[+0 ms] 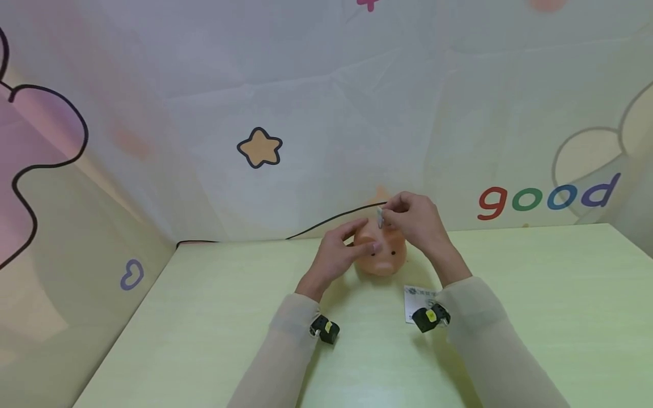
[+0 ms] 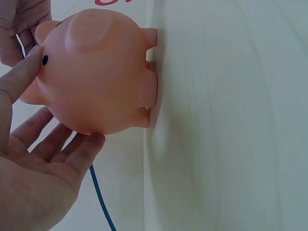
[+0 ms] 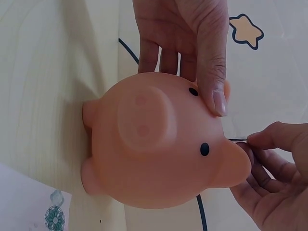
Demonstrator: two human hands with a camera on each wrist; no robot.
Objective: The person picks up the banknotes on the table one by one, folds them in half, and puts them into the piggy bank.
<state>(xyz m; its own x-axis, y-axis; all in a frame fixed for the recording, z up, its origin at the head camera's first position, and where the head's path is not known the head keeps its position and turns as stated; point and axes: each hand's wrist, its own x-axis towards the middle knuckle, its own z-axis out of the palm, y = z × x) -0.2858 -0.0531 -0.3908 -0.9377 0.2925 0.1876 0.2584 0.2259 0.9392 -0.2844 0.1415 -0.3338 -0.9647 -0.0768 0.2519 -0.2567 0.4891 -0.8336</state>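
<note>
An orange-pink piggy bank stands on its feet on the table, its snout towards me. My left hand holds it from the left side, the thumb on the forehead between the eyes and the fingers along its flank. Over the top of the pig, my right hand pinches a small pale folded slip of paper between thumb and fingertips. The slip stands upright, its lower edge right at the pig's top. In the right wrist view it shows only as a thin edge beside the ear.
A white printed paper with greenish patterns lies on the table, in front of the pig and partly under the right wrist in view. Close behind the pig hangs a pale backdrop sheet with a star and coloured letters.
</note>
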